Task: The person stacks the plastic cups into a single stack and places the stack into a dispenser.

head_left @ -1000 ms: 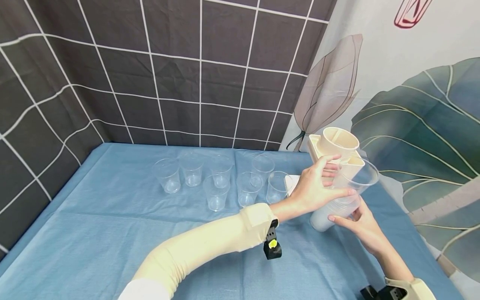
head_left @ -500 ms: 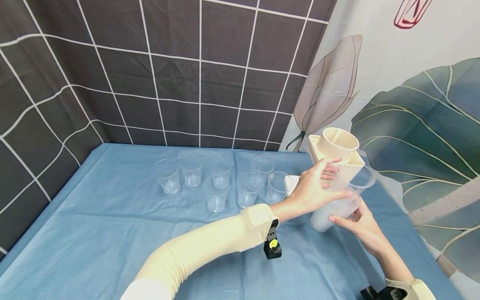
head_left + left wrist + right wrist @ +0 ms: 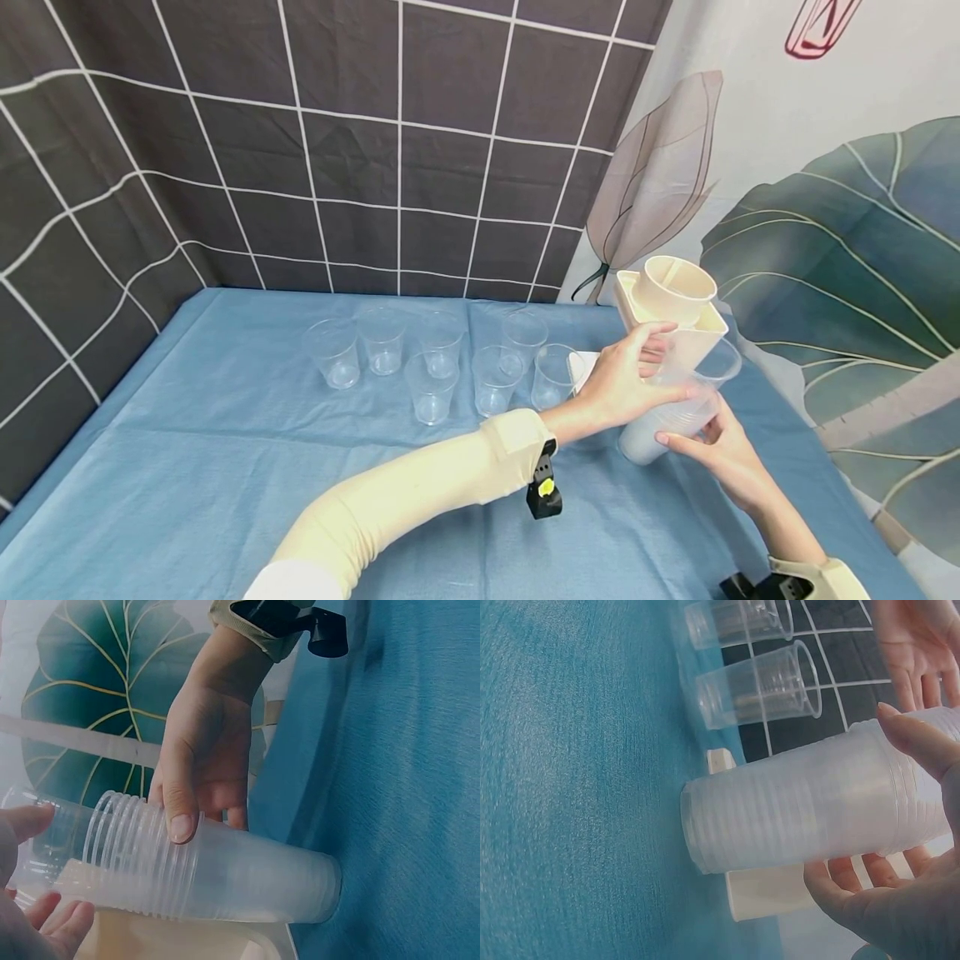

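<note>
A tall stack of clear plastic cups (image 3: 663,425) leans, its base on the blue cloth. My right hand (image 3: 723,462) grips the stack near its ridged rims, thumb on the near side, as the left wrist view shows. The topmost cup (image 3: 712,367) sticks out above the others. My left hand (image 3: 618,379) is beside that top cup, thumb and fingers fairly straight on either side of it; firm contact cannot be made out. Behind the stack stands a cream plastic holder (image 3: 678,292) with a round ring on top.
Several single clear cups (image 3: 432,392) stand upright in a loose group left of my left hand. A white flat piece (image 3: 583,367) lies behind my left wrist. Blue cloth (image 3: 225,483) covers the table; dark gridded and leaf-printed curtains hang behind.
The top cup has sunk down and slightly left toward the stack. My left thumb has shifted a little left. My right hand has stayed put around the stack.
</note>
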Tool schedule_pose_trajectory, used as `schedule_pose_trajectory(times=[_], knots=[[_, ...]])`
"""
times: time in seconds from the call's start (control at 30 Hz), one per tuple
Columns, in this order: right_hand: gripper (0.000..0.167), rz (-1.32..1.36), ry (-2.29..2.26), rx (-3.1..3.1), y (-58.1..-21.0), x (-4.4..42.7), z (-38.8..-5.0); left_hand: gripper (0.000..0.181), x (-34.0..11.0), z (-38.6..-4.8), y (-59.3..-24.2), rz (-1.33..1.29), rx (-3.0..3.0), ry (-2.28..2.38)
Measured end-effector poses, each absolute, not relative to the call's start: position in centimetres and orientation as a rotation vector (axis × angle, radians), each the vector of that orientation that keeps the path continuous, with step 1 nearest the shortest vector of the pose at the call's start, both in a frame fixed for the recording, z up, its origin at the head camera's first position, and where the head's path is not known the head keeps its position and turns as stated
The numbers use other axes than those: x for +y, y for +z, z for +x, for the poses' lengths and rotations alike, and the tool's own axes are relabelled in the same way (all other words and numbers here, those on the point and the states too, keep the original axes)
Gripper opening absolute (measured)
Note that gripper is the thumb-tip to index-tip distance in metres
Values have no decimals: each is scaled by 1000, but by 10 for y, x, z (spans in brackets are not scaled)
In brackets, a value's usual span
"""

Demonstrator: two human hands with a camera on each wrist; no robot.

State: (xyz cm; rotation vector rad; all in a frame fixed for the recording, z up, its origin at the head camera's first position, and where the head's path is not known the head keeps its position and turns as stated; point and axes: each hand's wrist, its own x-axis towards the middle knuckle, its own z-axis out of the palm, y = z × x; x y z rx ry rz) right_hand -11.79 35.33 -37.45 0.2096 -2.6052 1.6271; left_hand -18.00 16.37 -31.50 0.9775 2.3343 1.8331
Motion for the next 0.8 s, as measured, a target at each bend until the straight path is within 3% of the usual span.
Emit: schedule_pose_trajectory(times=[0.8], knots=[[75, 211, 1585, -2630, -374, 353, -119, 72, 164, -183, -325, 1041, 2374, 1637]])
